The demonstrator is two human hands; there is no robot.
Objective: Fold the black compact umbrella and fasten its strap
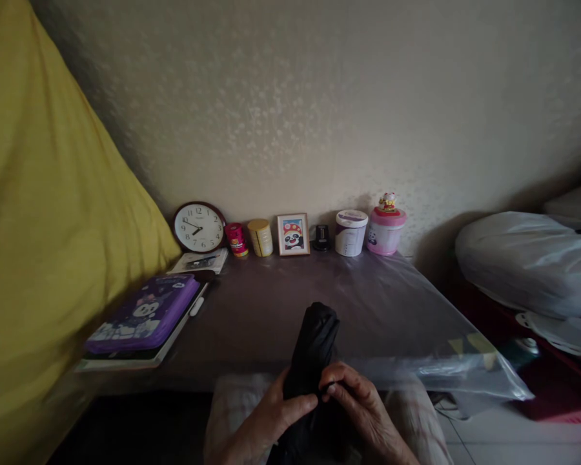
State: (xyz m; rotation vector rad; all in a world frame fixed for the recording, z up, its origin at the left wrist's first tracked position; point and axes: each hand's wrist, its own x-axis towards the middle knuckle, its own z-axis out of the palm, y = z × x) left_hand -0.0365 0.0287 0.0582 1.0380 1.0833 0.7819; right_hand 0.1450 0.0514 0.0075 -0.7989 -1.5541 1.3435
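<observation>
A folded black umbrella stands tilted in front of me, its top end leaning over the table's near edge and its lower end down over my lap. My left hand is wrapped round its middle from the left, thumb across the front. On the other side, my right hand pinches a small black bit at the umbrella's side, which looks like its strap; the fingers cover most of it. Shadow hides the umbrella's lowest part.
Along the wall on the plastic-covered table stand a clock, a panda picture frame and several tubs and cans. A purple case lies on a tablet-like board at left, beside a yellow curtain. Stuffed bags are at right.
</observation>
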